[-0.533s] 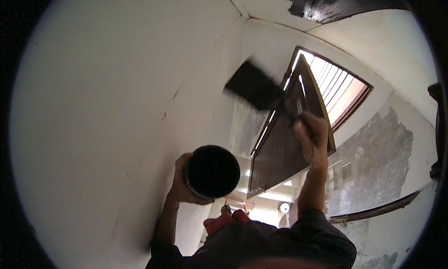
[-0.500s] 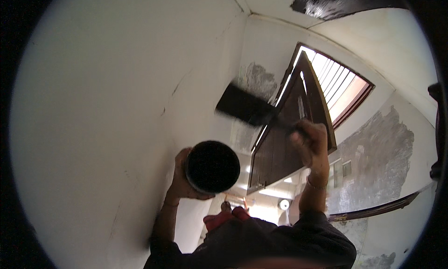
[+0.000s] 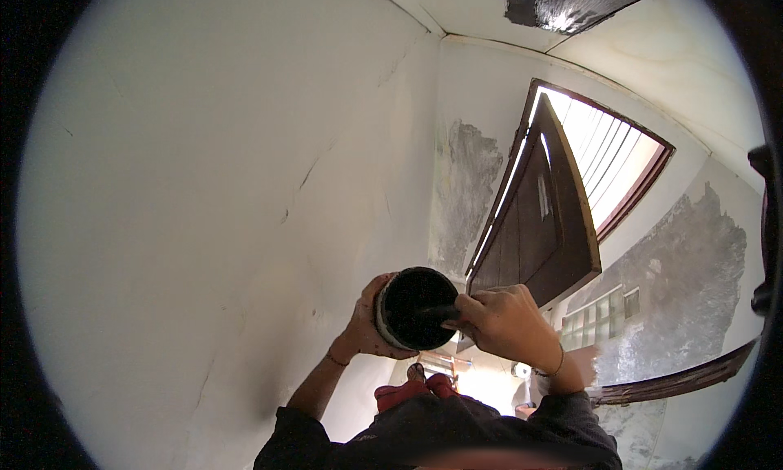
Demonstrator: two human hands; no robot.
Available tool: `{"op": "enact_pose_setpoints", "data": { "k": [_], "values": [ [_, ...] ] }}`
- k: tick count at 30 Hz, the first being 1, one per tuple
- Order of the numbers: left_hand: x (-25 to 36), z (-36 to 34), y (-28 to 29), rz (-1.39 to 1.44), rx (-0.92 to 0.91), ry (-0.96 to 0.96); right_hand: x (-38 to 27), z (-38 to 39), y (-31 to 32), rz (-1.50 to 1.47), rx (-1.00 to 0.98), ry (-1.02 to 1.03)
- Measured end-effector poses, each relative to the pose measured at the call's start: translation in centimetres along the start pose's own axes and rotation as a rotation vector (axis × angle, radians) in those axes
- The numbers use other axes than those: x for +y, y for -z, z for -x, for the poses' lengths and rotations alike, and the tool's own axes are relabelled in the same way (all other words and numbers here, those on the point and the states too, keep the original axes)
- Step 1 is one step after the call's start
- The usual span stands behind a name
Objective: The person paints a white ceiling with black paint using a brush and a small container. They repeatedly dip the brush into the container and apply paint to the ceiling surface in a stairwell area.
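My left hand (image 3: 363, 322) is wrapped round the side of a round container (image 3: 385, 331) with a dark, nearly black inside. In my right hand (image 3: 510, 323) is the handle of a wide paintbrush (image 3: 439, 313). Its head is down inside the container and hidden in the dark. Both hands are close together in front of my body, the right one just beside the container's rim.
A pale, cracked wall (image 3: 204, 185) fills the left. Overhead, part of the ceiling carries a wet-looking black patch (image 3: 563, 5). A brown wooden shutter (image 3: 538, 217) stands swung out from a barred window (image 3: 608, 152). Grey patches (image 3: 685, 266) mark the right wall.
The brush, held up beside the shutter before, has come down and left into the container. My left hand has brought the container a little to the right.
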State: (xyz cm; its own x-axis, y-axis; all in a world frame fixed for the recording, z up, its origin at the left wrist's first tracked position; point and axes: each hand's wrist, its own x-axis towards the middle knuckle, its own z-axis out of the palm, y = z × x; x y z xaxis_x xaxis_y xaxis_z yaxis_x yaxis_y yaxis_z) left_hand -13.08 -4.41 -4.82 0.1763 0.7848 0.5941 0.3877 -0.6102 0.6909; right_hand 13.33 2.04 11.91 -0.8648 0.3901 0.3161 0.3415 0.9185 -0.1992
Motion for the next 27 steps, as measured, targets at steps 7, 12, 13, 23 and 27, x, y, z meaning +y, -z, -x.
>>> {"op": "enact_pose_setpoints", "data": {
  "k": [7,12,13,23,27],
  "values": [
    [0.0,-0.7,-2.6,0.183,0.051,0.097,0.5,-0.8,-1.2,-0.112,0.255,0.009],
    [2.4,-1.0,-3.3,0.590,0.062,0.430,4.9,2.7,0.9,-0.103,0.500,-0.283],
    [2.9,-1.1,-3.2,0.601,0.152,0.365,7.3,2.8,1.4,-0.056,0.686,-0.246],
    [4.5,2.2,-1.6,0.148,0.479,0.086,31.3,8.7,-6.1,0.401,0.220,-1.239],
    [5.3,2.3,-1.0,0.165,0.504,0.046,33.5,10.3,-8.4,0.312,0.181,-1.171]
  ]
}}
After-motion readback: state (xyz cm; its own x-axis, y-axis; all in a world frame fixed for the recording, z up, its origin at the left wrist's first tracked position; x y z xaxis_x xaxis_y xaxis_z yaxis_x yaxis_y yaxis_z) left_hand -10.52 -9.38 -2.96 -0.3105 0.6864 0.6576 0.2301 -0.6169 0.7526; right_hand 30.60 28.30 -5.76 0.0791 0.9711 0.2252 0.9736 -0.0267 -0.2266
